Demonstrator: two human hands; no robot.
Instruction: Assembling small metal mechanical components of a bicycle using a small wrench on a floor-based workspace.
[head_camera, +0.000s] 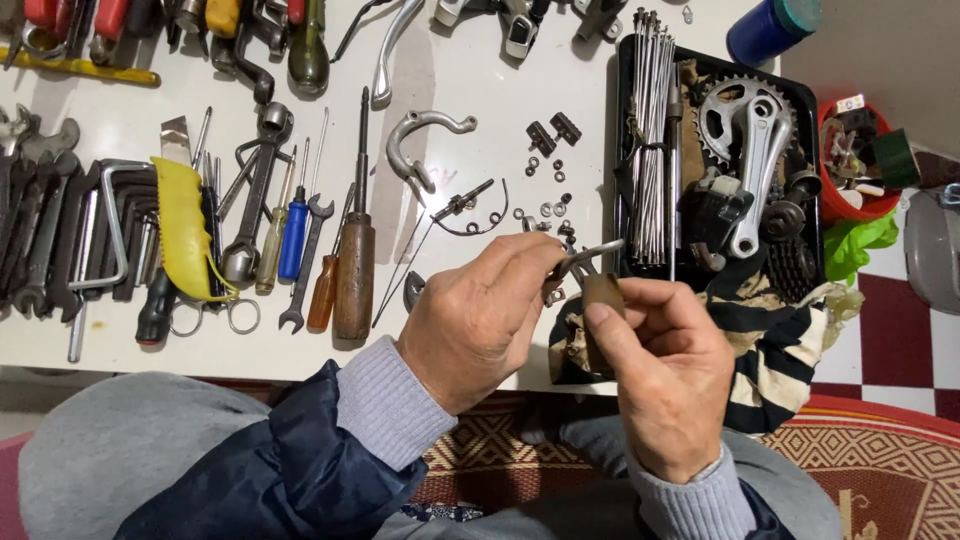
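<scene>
Steel brake arm (590, 252) at frame center, above the bench (470, 90) edge: left hand (480, 320) pinches it, right hand (665, 375) pinches a brown pad block (603, 292). Prob light, stiff, greasy w/ small bits, so grip the arm body.

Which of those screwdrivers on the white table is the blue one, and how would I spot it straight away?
Start at the white table and find the yellow cloth-like piece lying over the tools at its left. Just right of it, past a big ring spanner, several screwdrivers lie side by side. The blue screwdriver has the only bright blue handle; its neighbours, the amber-handled screwdriver and the wooden-handled screwdriver, are yellowish and brown.
</scene>
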